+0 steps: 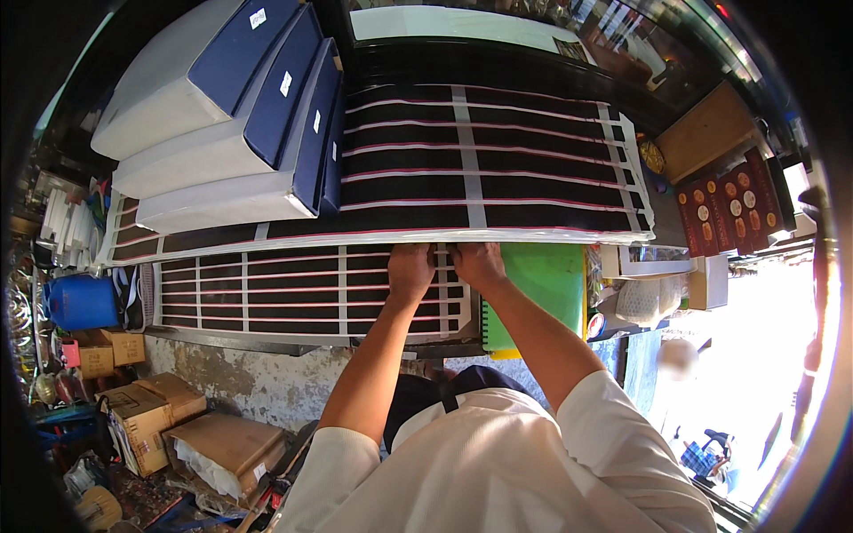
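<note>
Two hands (411, 271) (480, 265) at striped shelf (404, 190), long axis left-right; can't tell hidden grip

Left hand (411, 270), fingertips hidden; right hand (480, 265) likewise

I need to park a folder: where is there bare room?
The upper striped surface is bare right of the blue-and-white boxes; so is the lower striped surface left of the left hand. Crowded: under those boxes, around the maroon packages, among the lower-left cartons.

Smooth striped cover (404, 189), rough flaking wall (258, 375), matt cardboard box (229, 441)
</note>
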`<control>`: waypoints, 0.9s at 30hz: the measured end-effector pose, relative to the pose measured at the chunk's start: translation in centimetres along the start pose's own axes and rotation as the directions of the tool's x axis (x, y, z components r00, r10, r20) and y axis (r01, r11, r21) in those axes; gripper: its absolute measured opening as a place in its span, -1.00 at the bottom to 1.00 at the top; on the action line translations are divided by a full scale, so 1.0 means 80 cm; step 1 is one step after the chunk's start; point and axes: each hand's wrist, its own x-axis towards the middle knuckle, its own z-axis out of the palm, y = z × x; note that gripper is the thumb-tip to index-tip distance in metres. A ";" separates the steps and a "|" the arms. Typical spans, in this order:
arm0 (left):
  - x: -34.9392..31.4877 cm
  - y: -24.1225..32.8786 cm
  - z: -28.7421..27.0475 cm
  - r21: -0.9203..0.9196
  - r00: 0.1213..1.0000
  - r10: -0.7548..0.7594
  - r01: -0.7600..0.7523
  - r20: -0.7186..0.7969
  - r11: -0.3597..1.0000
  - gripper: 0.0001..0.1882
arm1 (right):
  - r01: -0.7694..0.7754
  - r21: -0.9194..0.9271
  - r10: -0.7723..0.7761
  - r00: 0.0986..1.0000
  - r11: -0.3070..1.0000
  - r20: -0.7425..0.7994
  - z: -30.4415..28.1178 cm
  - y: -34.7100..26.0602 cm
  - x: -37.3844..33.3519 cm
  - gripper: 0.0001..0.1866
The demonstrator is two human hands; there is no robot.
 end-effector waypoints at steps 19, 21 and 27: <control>0.005 -0.001 -0.004 0.010 0.986 0.067 -0.069 0.154 0.998 -0.83 | 0.051 -0.027 -0.052 0.998 0.998 -0.044 -0.018 -0.009 -0.006 -0.63; 0.012 -0.008 -0.004 0.017 0.966 0.110 -0.117 0.233 0.993 -0.83 | 0.094 -0.042 -0.098 0.990 0.995 -0.102 -0.039 -0.020 -0.021 -0.63; 0.056 -0.015 -0.004 0.106 0.839 0.248 -0.338 0.484 0.935 -0.62 | 0.078 0.177 -0.038 0.976 0.981 -0.217 -0.109 -0.036 -0.114 -0.65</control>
